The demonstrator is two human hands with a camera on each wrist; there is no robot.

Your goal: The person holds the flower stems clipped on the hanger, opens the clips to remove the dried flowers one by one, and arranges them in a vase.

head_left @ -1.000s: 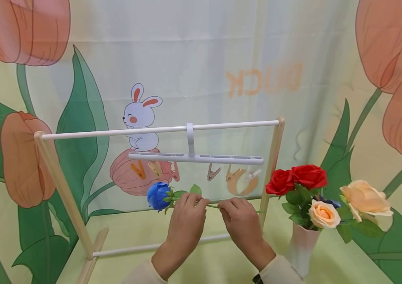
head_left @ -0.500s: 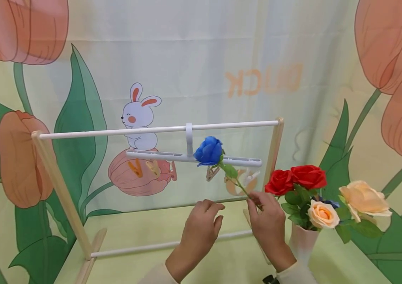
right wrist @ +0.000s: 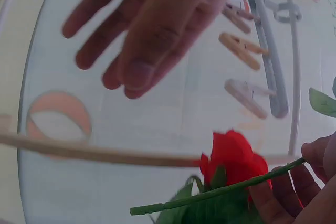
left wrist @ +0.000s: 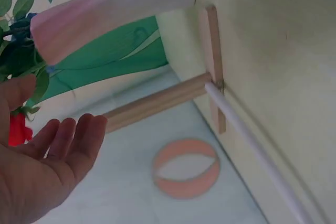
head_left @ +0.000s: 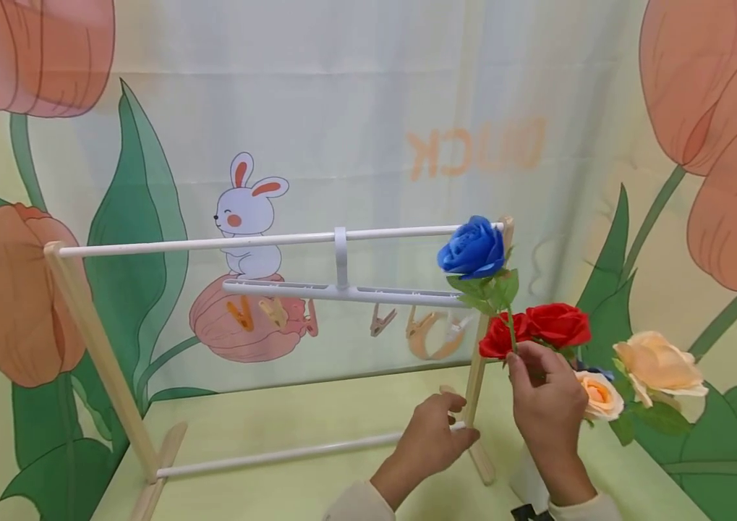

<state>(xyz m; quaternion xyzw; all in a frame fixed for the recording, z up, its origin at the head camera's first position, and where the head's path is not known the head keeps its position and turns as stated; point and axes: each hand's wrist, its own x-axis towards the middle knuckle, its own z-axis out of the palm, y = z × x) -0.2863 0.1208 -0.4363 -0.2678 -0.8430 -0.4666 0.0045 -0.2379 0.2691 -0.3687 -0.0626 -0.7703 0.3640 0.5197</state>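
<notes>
My right hand [head_left: 547,412] pinches the green stem of a blue rose [head_left: 472,248] between thumb and fingers. The bloom stands upright at the rack's right end, in front of the hanger's tip. In the right wrist view the bare lower stem [right wrist: 210,192] sticks out past the fingers. My left hand [head_left: 433,438] is lower and to the left, holding nothing, its fingers loosely bent and apart. Behind the right hand are red roses [head_left: 557,324] and peach roses [head_left: 661,369]. Their vase [left wrist: 115,11], pink and white, is mostly hidden by that hand in the head view.
A wooden rack with a white top bar [head_left: 212,244] stands on the pale green table [head_left: 264,412]. From the bar hangs a grey hanger [head_left: 303,289] with several clips, among them an orange clip [head_left: 239,315]. A printed curtain [head_left: 368,130] closes the back.
The blue rose swung from lying sideways to upright and went right and up with my right hand. My left hand let go of the stem and followed rightward, lower down.
</notes>
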